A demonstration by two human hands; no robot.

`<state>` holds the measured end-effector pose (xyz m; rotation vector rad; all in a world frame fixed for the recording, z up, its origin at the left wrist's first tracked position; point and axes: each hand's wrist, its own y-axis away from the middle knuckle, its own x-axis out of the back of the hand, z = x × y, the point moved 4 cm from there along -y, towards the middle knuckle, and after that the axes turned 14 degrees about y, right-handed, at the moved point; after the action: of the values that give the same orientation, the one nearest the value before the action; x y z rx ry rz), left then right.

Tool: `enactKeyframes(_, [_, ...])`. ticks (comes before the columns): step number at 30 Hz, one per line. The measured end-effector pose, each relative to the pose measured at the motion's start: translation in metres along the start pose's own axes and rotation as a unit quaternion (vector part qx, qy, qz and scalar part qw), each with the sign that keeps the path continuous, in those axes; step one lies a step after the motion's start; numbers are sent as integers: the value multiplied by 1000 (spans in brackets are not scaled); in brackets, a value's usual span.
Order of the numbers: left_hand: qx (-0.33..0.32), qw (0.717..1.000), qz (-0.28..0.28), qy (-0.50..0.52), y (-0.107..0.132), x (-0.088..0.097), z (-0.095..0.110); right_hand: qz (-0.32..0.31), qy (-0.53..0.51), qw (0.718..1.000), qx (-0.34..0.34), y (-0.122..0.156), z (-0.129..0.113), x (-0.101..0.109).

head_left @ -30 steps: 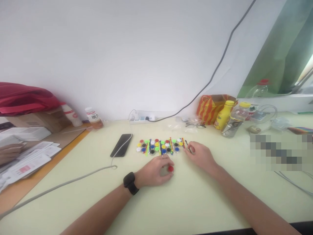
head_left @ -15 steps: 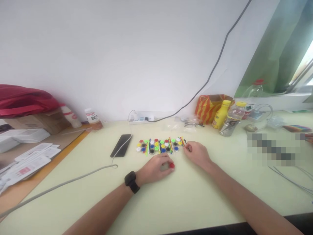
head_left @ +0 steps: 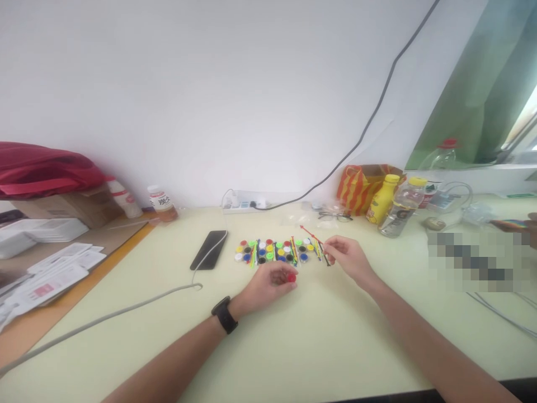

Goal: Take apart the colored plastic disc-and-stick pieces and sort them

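Note:
My left hand (head_left: 263, 286), with a black watch (head_left: 225, 315) on its wrist, closes its fingers on a small red round disc (head_left: 291, 277). Between the fingertips of my right hand (head_left: 347, 258) is a thin red stick (head_left: 311, 233) with a wider tip, pointing up and left. Just past both hands lie rows of small round discs (head_left: 269, 252) in white, red, blue, black, yellow and green. Thin coloured sticks (head_left: 294, 250) lie between groups of them. Close under my right hand rests a dark stick (head_left: 326, 257) beside yellow ones.
A black phone (head_left: 208, 250) lies to the left, crossed by a pale cable (head_left: 138, 304). Behind are a power strip (head_left: 245, 205) and eyeglasses (head_left: 335, 216). Bottles (head_left: 397, 210) and a striped bag (head_left: 354, 187) stand back right. Papers (head_left: 62, 274) cover the left side.
My right hand has lifted the red stick off the pile and moved slightly right. My left hand has tilted the red disc and drawn it a little up and left.

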<state>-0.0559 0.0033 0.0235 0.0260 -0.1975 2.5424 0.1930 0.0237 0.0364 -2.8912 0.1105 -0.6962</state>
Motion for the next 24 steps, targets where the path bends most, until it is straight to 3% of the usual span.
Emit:
enactKeyframes(5, [51, 996, 13, 71, -3, 7, -4, -195, -117, 973, 32, 15, -15, -21])
enactKeyframes(9, [57, 995, -1, 80, -2, 7, 2, -269, -122, 955, 40, 24, -15, -37])
enactKeyframes(14, [45, 998, -1, 49, 0, 4, 8, -285, -102, 952, 42, 28, -13, -47])
enactKeyframes(24, [22, 1000, -13, 11, 0, 1, 6, -279, -37, 959, 41, 31, -20, -44])
